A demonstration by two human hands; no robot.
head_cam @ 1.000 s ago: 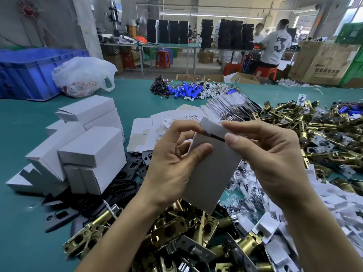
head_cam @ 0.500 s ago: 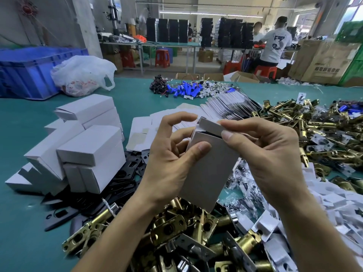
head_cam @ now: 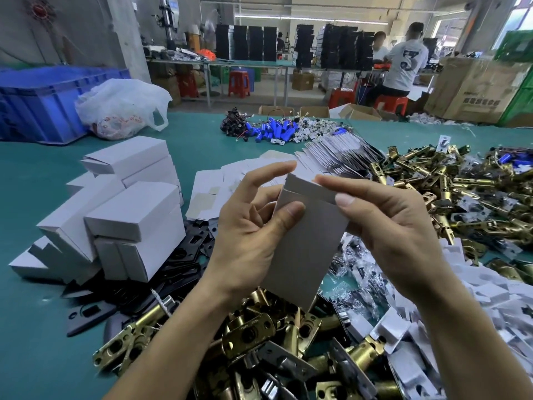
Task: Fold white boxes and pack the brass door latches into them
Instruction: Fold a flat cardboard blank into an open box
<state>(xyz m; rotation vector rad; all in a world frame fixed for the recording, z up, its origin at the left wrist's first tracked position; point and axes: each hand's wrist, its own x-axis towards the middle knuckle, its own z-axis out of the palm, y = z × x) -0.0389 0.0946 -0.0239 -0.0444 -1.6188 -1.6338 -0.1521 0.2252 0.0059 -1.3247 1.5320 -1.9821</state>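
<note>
White box (head_cam: 305, 243), flap (head_cam: 310, 188) folded over, contents hidden

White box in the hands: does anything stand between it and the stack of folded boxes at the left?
Nothing visible blocks it. The white box is in the air; only flat black plates lie between it and the stack of folded boxes.

I am making out just one clear mark: a large dark "3" on the back of the white shirt (head_cam: 408, 62) of a person sitting across the room. Dark print on the big cardboard carton (head_cam: 476, 90) is showing too blurred to read.
</note>
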